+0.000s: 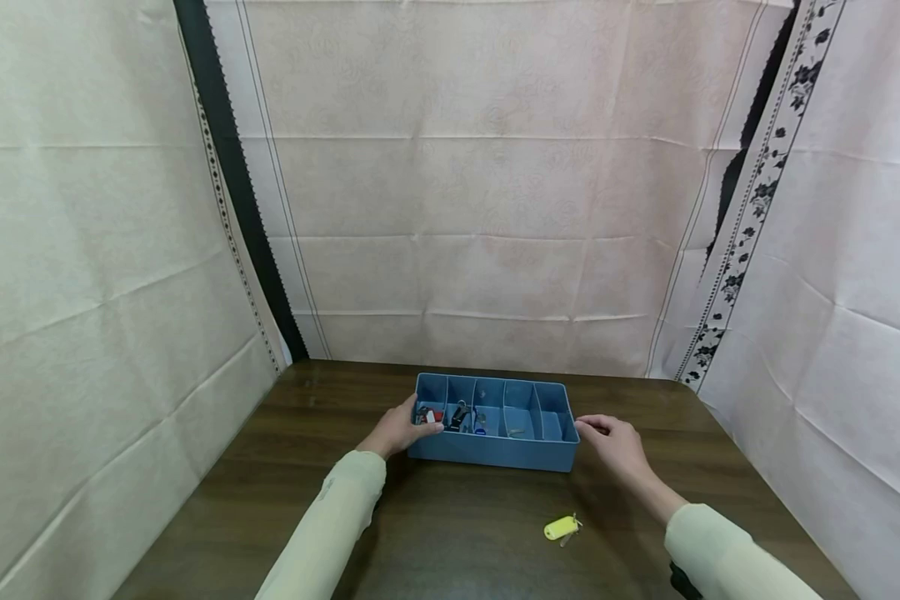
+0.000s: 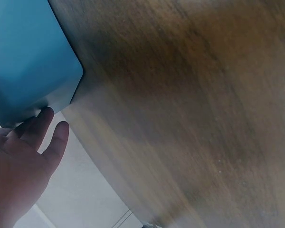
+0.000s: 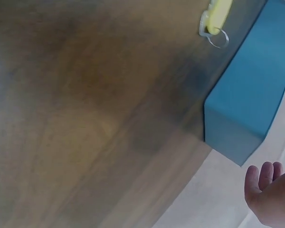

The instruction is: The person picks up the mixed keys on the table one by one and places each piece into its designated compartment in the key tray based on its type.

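A blue box with compartments (image 1: pixel 487 454) stands on the table. My left hand (image 1: pixel 396 430) holds its left end, thumb over the front rim; the left wrist view shows the fingers of that hand (image 2: pixel 31 152) against the end wall. At the other end is my right hand (image 1: pixel 613 442), its fingertips close to the rim; whether they touch it I cannot tell. Loosely bent fingers show on the right hand (image 3: pixel 270 190) in the right wrist view. A yellow key tag (image 1: pixel 561 527) with a ring and a key lies in front of the box.
Inside the box, toward the left, are a red and white item (image 1: pixel 429 416), a black item (image 1: pixel 458 416) and a blue tag (image 1: pixel 480 425). The brown wooden table (image 1: pixel 285 483) is bounded by pale cloths (image 1: pixel 457 192) at the back and both sides.
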The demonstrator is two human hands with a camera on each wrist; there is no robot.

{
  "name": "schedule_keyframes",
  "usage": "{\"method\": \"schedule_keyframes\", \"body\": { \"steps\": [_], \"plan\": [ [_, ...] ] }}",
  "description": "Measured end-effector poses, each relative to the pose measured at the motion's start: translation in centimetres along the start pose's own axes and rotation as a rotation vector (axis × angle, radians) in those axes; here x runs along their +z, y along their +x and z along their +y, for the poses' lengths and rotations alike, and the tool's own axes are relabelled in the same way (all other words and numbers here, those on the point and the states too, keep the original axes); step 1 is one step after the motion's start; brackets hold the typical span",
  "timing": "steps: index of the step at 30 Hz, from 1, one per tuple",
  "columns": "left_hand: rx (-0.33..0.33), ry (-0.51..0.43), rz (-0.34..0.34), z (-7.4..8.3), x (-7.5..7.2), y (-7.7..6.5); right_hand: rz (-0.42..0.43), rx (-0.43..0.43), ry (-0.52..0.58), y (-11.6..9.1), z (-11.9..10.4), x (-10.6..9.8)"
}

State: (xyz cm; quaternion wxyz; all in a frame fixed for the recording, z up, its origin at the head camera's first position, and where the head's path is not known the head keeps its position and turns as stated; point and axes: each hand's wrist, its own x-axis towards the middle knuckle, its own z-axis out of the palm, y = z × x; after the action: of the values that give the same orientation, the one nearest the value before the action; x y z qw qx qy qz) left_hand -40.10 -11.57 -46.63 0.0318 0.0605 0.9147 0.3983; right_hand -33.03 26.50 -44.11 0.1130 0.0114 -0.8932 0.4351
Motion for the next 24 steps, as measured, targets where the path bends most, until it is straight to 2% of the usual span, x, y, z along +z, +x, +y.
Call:
{"method": "schedule_keyframes", "body": {
  "steps": [13, 24],
  "plan": [
    [-0.005, 0.004, 0.003, 0.2, 0.1, 0.0, -0.015, -0.007, -0.048, -2.2, 1.6, 0.2],
    [-0.005, -0.003, -0.004, -0.1, 0.0, 0.1, -0.031, -0.022, -0.119, -4.4, 2.8, 1.4]
  ]
}}
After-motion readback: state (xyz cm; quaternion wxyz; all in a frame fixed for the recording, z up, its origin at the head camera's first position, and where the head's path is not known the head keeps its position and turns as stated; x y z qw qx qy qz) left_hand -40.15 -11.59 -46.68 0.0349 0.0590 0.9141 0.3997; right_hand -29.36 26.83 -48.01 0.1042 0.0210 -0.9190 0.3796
